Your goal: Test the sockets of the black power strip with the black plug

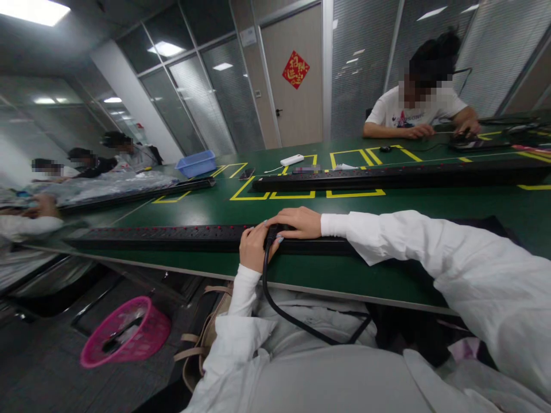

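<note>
A long black power strip [172,235] with a row of red dots along its top lies on the green table in front of me. My left hand [253,245] is closed around a black plug [272,232] at the strip's middle. My right hand [300,222] reaches in from the right, its fingers bent over the same plug. A thick black cable [269,287] runs down from the plug, over the table edge and across my lap. The fingers hide the plug's face, so I cannot tell whether it sits in a socket.
A second power strip [387,176] lies further back, near a white power bank [292,160] and a blue basket [196,164]. Across the table sits a co-worker [417,109]; others work at left. A pink basket [150,330] stands on the floor.
</note>
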`<state>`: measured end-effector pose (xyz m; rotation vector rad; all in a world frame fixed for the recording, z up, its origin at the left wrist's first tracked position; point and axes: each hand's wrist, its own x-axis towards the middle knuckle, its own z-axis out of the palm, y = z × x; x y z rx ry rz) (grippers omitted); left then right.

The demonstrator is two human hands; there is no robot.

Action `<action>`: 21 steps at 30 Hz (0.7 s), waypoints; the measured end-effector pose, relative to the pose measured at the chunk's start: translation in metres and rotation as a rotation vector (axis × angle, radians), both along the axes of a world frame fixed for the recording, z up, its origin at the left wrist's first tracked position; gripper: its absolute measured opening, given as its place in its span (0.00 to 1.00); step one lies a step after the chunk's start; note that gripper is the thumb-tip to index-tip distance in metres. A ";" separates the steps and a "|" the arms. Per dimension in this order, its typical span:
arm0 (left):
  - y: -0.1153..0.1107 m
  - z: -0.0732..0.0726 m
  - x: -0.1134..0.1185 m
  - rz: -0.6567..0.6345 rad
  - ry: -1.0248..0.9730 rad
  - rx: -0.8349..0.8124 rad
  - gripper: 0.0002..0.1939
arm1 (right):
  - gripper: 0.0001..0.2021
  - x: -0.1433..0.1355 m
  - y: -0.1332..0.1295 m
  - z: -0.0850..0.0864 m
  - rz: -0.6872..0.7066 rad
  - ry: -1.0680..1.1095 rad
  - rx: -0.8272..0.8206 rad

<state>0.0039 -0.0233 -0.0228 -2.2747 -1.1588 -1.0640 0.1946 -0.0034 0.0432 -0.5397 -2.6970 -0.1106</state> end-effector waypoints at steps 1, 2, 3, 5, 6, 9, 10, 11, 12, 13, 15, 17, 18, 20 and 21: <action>0.000 0.000 0.000 0.002 -0.001 0.002 0.16 | 0.20 0.000 -0.001 0.000 -0.003 0.005 0.003; 0.000 0.000 0.000 0.005 -0.005 0.005 0.15 | 0.19 0.000 -0.001 0.001 -0.002 0.007 0.004; 0.000 0.000 0.000 0.007 -0.010 0.008 0.15 | 0.19 0.000 -0.002 0.001 0.003 0.006 0.003; 0.000 -0.001 -0.001 0.008 -0.015 0.008 0.16 | 0.19 -0.001 -0.001 0.001 0.023 0.001 -0.005; 0.000 -0.001 -0.001 0.006 -0.016 0.006 0.16 | 0.19 -0.001 0.000 0.001 0.025 0.003 -0.008; 0.001 -0.002 -0.001 0.002 -0.018 0.003 0.17 | 0.19 -0.001 0.003 -0.001 0.012 0.013 -0.011; 0.001 -0.002 -0.001 0.003 -0.020 0.004 0.17 | 0.20 -0.001 0.003 -0.002 0.010 0.011 -0.013; 0.001 -0.002 -0.001 0.003 -0.020 0.005 0.16 | 0.20 0.000 0.004 -0.002 0.008 0.010 -0.016; 0.001 -0.002 0.000 0.003 -0.016 0.005 0.16 | 0.20 0.000 0.004 -0.002 0.009 0.009 -0.019; 0.001 -0.002 0.000 0.003 -0.010 0.004 0.16 | 0.19 0.001 0.003 -0.002 0.010 0.009 -0.021; 0.001 -0.002 0.001 0.000 0.008 0.001 0.16 | 0.19 0.003 0.003 -0.002 0.006 0.011 -0.021; 0.001 -0.002 0.001 -0.003 0.024 0.002 0.17 | 0.20 0.004 0.002 -0.002 0.002 0.009 -0.017; 0.001 -0.002 0.001 -0.005 0.031 0.003 0.18 | 0.20 0.004 0.002 -0.003 0.001 0.006 -0.013; 0.001 -0.004 0.002 -0.009 0.040 0.005 0.20 | 0.20 0.005 0.003 -0.004 -0.002 0.006 -0.004; 0.001 -0.004 0.002 -0.009 0.042 0.006 0.21 | 0.20 0.005 0.004 -0.005 -0.001 0.008 0.001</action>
